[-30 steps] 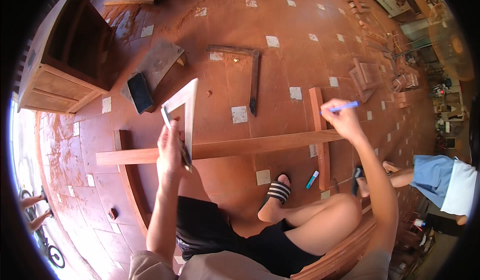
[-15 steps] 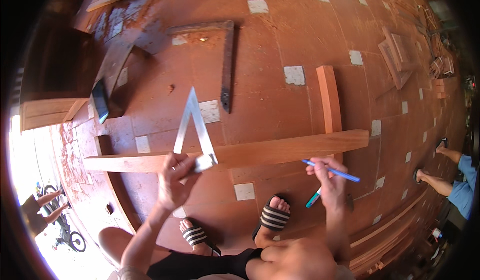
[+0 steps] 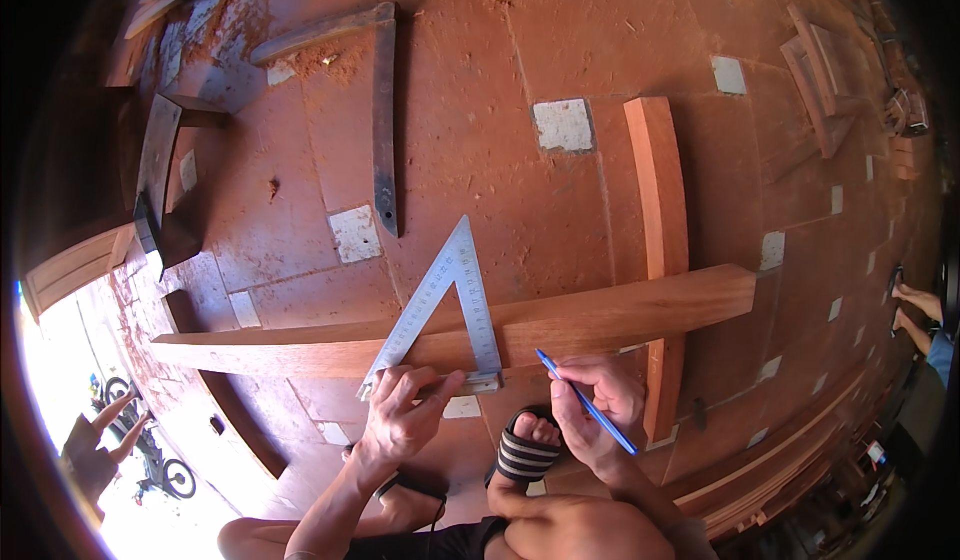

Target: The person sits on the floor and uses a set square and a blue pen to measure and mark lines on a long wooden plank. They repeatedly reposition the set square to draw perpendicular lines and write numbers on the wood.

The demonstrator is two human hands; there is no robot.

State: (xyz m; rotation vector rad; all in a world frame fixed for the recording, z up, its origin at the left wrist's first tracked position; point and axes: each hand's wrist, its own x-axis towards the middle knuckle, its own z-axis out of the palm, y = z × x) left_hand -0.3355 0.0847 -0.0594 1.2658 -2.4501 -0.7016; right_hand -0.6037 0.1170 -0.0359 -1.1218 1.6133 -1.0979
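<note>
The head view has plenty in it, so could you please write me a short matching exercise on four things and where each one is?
Things
1. Metal triangular square
2. Blue pen
3. Long wooden beam
4. Dark L-shaped piece

Places
A. In the right hand
B. Lying across other wooden pieces
C. On the floor, beyond the beam
D. In the left hand

Right pairs: 1-D, 2-A, 3-B, 4-C

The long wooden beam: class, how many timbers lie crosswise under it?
2: a dark timber under the left part of the beam, and a reddish timber under its right part.
</note>
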